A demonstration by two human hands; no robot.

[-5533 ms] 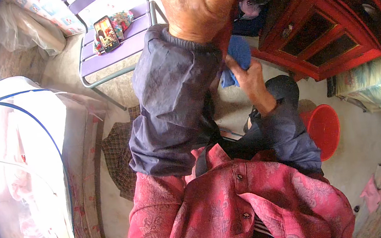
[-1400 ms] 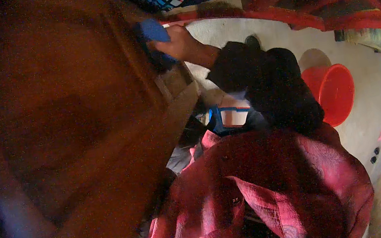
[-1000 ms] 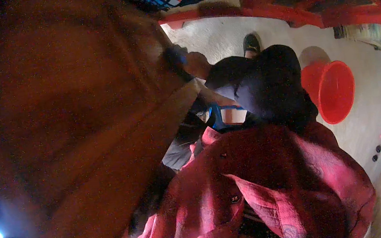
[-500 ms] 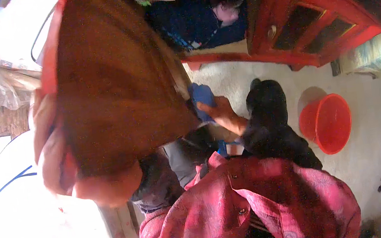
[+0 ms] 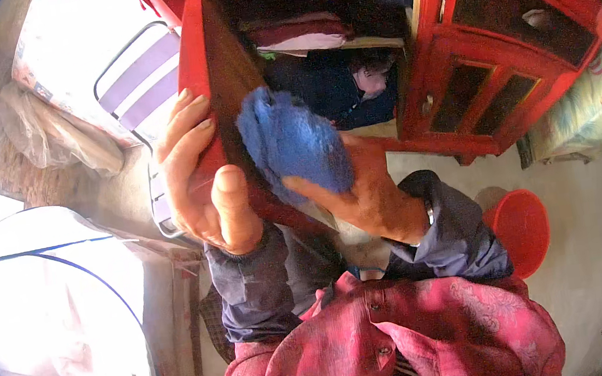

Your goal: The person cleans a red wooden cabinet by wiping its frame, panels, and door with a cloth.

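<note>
Your left hand (image 5: 198, 213) is partly closed around the edge of the open red-and-brown wooden cabinet door (image 5: 194, 57), thumb on one side, fingers on the other. Your right hand (image 5: 378, 197) is closed on a fuzzy, blurred blue cloth (image 5: 295, 139), which sits at the door's inner side; you can't tell whether they touch. Behind it, dark folded clothes (image 5: 306, 84) fill the shelves. A round red plastic bucket (image 5: 531, 230) stands on the floor to your right.

Blocked at left edge by swung-out door (image 5: 227, 61) and left hand (image 5: 200, 174) | enterable over cabinet (image 5: 428, 57) bottom edge, beyond blue cloth (image 5: 294, 143) and right hand (image 5: 374, 193) | obstructed inside by dark fabric (image 5: 303, 89) | narrowed on floor (image 5: 583, 219) by red bucket (image 5: 525, 227)
</note>
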